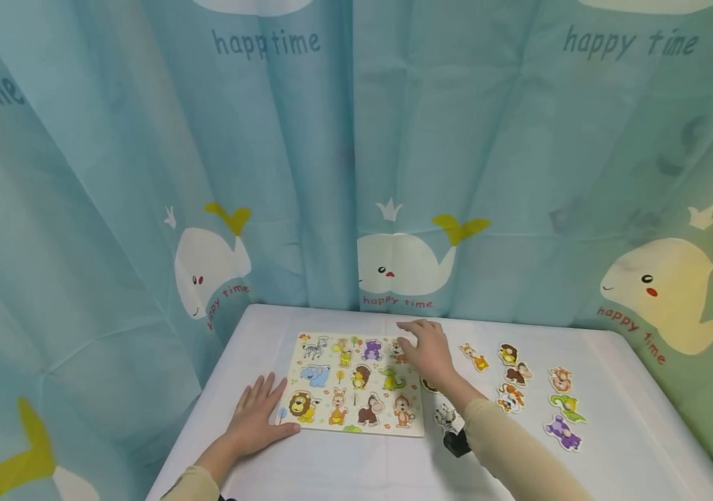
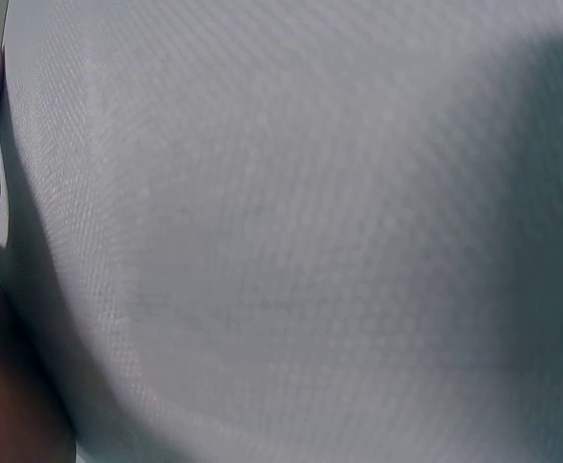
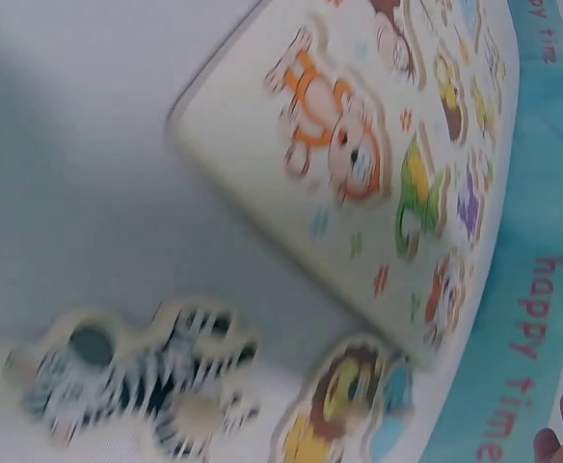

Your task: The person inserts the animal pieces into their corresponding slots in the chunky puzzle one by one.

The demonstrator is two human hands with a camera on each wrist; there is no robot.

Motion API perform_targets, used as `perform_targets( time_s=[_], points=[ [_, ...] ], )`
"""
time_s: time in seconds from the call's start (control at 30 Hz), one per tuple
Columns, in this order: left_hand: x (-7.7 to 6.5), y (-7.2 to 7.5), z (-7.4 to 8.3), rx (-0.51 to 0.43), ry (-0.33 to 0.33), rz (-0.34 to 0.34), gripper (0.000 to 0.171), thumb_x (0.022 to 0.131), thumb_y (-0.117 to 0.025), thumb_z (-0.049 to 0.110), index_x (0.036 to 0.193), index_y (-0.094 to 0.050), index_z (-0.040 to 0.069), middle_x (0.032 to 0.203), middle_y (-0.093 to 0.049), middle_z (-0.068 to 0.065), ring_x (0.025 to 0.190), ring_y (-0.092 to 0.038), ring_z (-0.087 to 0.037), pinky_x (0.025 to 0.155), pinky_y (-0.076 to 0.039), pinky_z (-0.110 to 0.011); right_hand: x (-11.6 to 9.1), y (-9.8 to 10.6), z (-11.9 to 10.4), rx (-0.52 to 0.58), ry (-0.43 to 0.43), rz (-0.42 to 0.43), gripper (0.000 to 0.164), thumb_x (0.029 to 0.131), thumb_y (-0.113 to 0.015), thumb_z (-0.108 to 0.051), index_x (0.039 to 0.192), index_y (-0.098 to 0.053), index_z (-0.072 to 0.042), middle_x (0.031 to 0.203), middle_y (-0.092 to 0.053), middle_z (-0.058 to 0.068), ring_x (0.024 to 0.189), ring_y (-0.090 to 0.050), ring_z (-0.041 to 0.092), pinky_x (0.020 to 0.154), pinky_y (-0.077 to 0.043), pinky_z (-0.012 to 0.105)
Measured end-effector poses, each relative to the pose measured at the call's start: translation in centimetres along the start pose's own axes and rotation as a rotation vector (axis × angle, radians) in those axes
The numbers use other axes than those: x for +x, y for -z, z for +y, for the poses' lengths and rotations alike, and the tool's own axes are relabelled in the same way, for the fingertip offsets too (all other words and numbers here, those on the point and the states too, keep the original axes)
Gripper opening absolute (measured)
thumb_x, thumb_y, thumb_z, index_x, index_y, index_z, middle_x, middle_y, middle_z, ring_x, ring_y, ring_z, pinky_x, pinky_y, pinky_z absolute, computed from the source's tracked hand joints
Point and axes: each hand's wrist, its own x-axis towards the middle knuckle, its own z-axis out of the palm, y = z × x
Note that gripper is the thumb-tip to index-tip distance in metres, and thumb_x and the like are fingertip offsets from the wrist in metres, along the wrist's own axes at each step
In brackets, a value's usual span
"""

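A pale puzzle board printed with animal pictures lies flat on the table. My left hand rests at its left edge, fingers spread and thumb on the lower left corner. Above the board's upper right corner hovers my right hand, fingers loosely bent, near the tiger picture. Nothing shows between its fingers, partly seen in the right wrist view. Beneath the right forearm lie a zebra piece and a lion piece, with a blue piece partly behind the lion.
Right of the board lie loose pieces: a kangaroo, a hedgehog, a gorilla, a tiger, an orange animal, a crocodile and a purple hippo. A blue curtain hangs behind the white table.
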Motion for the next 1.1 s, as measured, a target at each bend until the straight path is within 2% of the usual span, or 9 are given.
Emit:
perform_targets(
  time_s=[0.3,0.53,0.83,1.1],
  points=[
    [-0.5,0.6,0.4,-0.013,-0.014,0.001,0.110,0.080,-0.072,0.069,0.159,-0.034,0.003,0.167,-0.016,-0.026,0.154,-0.003,-0.046,0.123,0.004,-0.062,-1.4,3.1,2.6,-0.032,-0.001,0.021,0.034,0.099,-0.069,-0.021,0.132,-0.070,-0.011,0.125,-0.066,0.011,0.124,-0.050,0.036,0.103,-0.041,0.059],
    [-0.3,0.4,0.0,-0.006,-0.008,-0.004,0.111,0.080,-0.071,0.072,0.161,-0.031,0.006,0.168,-0.014,-0.023,0.155,-0.002,-0.044,0.123,0.005,-0.060,-3.3,4.9,4.2,-0.080,0.007,0.035,0.033,0.098,-0.069,-0.021,0.129,-0.071,-0.011,0.122,-0.068,0.010,0.122,-0.051,0.036,0.104,-0.039,0.061],
    [-0.4,0.7,0.5,-0.003,0.009,-0.025,0.110,0.081,-0.073,0.067,0.161,-0.030,0.006,0.168,-0.014,-0.022,0.155,-0.002,-0.045,0.123,0.003,-0.061,-6.1,5.8,5.7,-0.111,0.020,0.028,0.031,0.094,-0.074,-0.016,0.124,-0.074,-0.010,0.114,-0.071,0.010,0.118,-0.054,0.038,0.098,-0.043,0.061],
    [-0.4,0.7,0.7,-0.002,-0.004,-0.015,0.109,0.081,-0.072,0.068,0.160,-0.032,0.004,0.168,-0.015,-0.024,0.154,-0.003,-0.045,0.123,0.003,-0.062,-7.7,6.4,6.6,-0.102,0.042,0.063,0.030,0.092,-0.076,-0.014,0.122,-0.075,-0.010,0.110,-0.073,0.007,0.114,-0.057,0.037,0.096,-0.044,0.058]
  ],
)
